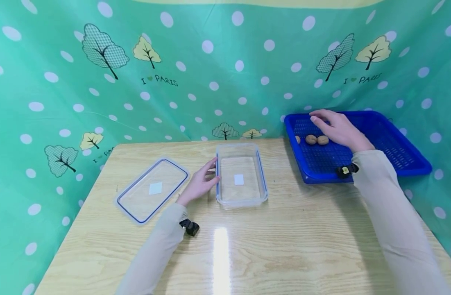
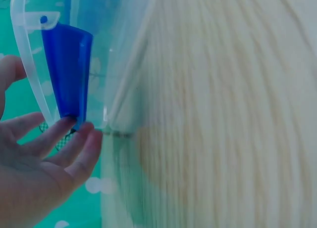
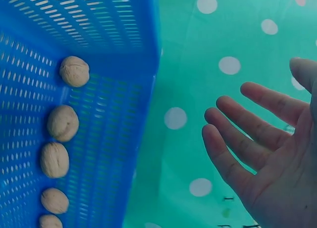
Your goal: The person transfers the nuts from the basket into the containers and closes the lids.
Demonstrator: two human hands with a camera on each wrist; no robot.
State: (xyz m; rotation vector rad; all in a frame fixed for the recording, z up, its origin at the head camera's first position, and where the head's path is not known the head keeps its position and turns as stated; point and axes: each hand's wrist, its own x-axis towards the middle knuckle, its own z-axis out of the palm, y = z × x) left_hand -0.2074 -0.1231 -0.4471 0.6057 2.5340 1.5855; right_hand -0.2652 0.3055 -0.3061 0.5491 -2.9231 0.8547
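A clear plastic food box [image 1: 243, 202] with blue clips stands uncovered on the table, a small white label on its floor. My left hand [image 1: 199, 184] is at its left side. In the left wrist view, fingertips touch the lower end of a blue clip [image 2: 69, 69], with the fingers extended and only slightly bent. Over the blue plastic basket [image 1: 298, 155] hovers my right hand [image 1: 337, 128], holding nothing. The right wrist view shows that hand's fingers spread [image 3: 262, 104]. Several walnuts [image 3: 63, 123] lie in a row inside the basket, apart from the hand.
A clear lid [image 1: 165, 174] with a blue seal and a white label lies flat, left of the box. The wooden table [image 1: 284, 237] meets a green polka-dot cloth [image 1: 196, 53] at the back and sides. The basket occupies the back right corner.
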